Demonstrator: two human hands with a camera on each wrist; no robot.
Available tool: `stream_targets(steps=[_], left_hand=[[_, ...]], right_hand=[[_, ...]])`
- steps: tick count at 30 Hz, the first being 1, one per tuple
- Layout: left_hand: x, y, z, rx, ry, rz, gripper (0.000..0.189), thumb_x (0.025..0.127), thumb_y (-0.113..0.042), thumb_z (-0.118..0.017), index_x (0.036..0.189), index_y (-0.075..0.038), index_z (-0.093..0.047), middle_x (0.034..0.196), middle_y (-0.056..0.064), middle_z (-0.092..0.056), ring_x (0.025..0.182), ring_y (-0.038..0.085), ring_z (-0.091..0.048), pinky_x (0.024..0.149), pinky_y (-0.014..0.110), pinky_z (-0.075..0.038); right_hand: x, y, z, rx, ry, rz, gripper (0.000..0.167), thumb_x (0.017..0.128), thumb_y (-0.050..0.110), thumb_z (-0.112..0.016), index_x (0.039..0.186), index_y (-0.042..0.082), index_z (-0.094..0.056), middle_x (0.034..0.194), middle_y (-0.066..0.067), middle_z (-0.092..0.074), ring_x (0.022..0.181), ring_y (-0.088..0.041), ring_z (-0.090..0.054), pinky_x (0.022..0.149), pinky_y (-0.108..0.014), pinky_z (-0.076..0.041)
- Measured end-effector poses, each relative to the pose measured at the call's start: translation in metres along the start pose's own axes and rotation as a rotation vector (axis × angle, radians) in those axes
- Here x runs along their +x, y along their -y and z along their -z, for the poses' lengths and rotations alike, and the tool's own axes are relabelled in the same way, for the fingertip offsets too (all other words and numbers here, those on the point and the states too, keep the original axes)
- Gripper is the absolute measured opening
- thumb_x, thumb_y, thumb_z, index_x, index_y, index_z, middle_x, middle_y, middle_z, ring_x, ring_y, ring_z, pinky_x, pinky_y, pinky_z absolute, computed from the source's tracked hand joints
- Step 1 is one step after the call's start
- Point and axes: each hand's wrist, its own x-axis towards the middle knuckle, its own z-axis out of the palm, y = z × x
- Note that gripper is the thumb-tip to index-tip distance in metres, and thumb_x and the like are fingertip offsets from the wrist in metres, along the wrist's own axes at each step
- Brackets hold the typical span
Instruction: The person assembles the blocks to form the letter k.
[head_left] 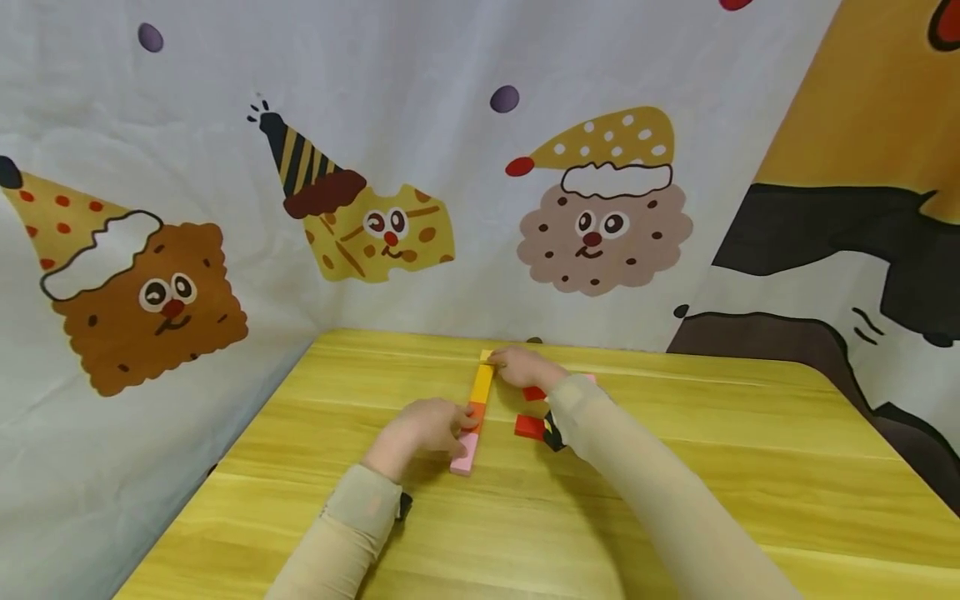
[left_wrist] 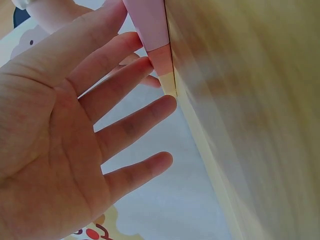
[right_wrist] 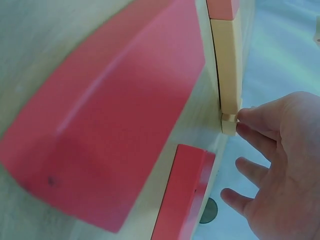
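A straight row of flat blocks lies on the table: a pink block nearest, an orange block, a longer yellow block and a small light yellow block at the far end. With its fingers spread and fairly straight, my left hand touches the pink and orange blocks from the left. The fingers show long and apart in the left wrist view. At the row's far end, my right hand pinches the small light yellow block between thumb and index fingertips. Its other fingers are apart.
Red blocks lie right of the row, under and beside the right forearm, which partly hides them. One red block looms large in the right wrist view. Beyond the table's far edge hangs a white cloth with cartoon figures.
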Motion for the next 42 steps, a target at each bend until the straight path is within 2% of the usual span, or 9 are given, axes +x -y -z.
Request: stream_targets(steps=[2, 8, 20, 33, 37, 42], left_hand=[[0.000, 0.001, 0.000, 0.003, 0.000, -0.001, 0.054, 0.081, -0.023, -0.077, 0.133, -0.016, -0.062, 0.142, -0.004, -0.051, 0.108, 0.021, -0.059, 0.087, 0.035, -0.048], [0.000, 0.003, -0.001, -0.004, -0.004, -0.003, 0.054, 0.080, -0.022, -0.077, 0.132, -0.016, -0.063, 0.141, -0.002, -0.052, 0.111, 0.023, -0.059, 0.091, 0.037, -0.048], [0.001, 0.003, -0.002, -0.034, -0.006, 0.016, 0.052, 0.081, -0.022, -0.077, 0.130, -0.014, -0.064, 0.142, -0.004, -0.051, 0.115, 0.023, -0.057, 0.091, 0.037, -0.047], [0.001, 0.004, -0.004, -0.040, -0.010, 0.020, 0.053, 0.080, -0.022, -0.078, 0.131, -0.016, -0.063, 0.142, -0.005, -0.051, 0.108, 0.019, -0.058, 0.086, 0.034, -0.047], [0.001, 0.003, -0.004, -0.038, -0.005, 0.020, 0.053, 0.081, -0.023, -0.077, 0.131, -0.016, -0.063, 0.142, -0.006, -0.051, 0.107, 0.018, -0.058, 0.087, 0.034, -0.047], [0.001, 0.003, -0.002, -0.050, -0.007, 0.019, 0.052, 0.081, -0.023, -0.077, 0.130, -0.015, -0.064, 0.142, -0.005, -0.051, 0.117, 0.022, -0.056, 0.093, 0.037, -0.047]], right_hand=[[-0.001, 0.001, 0.000, 0.010, -0.006, 0.003, 0.042, 0.099, 0.004, -0.039, 0.139, 0.003, -0.053, 0.143, -0.016, -0.048, 0.134, -0.033, -0.040, 0.111, -0.045, -0.030], [-0.003, 0.004, -0.001, -0.004, -0.016, 0.024, 0.039, 0.098, 0.003, -0.042, 0.134, 0.001, -0.056, 0.139, -0.016, -0.052, 0.131, -0.033, -0.044, 0.110, -0.044, -0.033], [-0.006, 0.007, -0.002, -0.008, -0.012, 0.013, 0.038, 0.100, 0.004, -0.040, 0.134, 0.001, -0.056, 0.141, -0.016, -0.050, 0.132, -0.033, -0.042, 0.111, -0.043, -0.031], [-0.006, 0.007, -0.002, -0.014, 0.001, -0.025, 0.039, 0.101, 0.009, -0.042, 0.138, 0.006, -0.054, 0.144, -0.013, -0.048, 0.134, -0.031, -0.040, 0.111, -0.045, -0.030], [-0.010, 0.004, -0.001, 0.017, -0.023, 0.003, 0.040, 0.100, 0.009, -0.044, 0.139, 0.003, -0.052, 0.145, -0.015, -0.046, 0.135, -0.032, -0.040, 0.111, -0.045, -0.030], [-0.024, 0.002, 0.010, 0.081, -0.103, 0.077, 0.040, 0.097, 0.005, -0.050, 0.136, -0.003, -0.053, 0.142, -0.019, -0.048, 0.132, -0.035, -0.042, 0.110, -0.046, -0.032]])
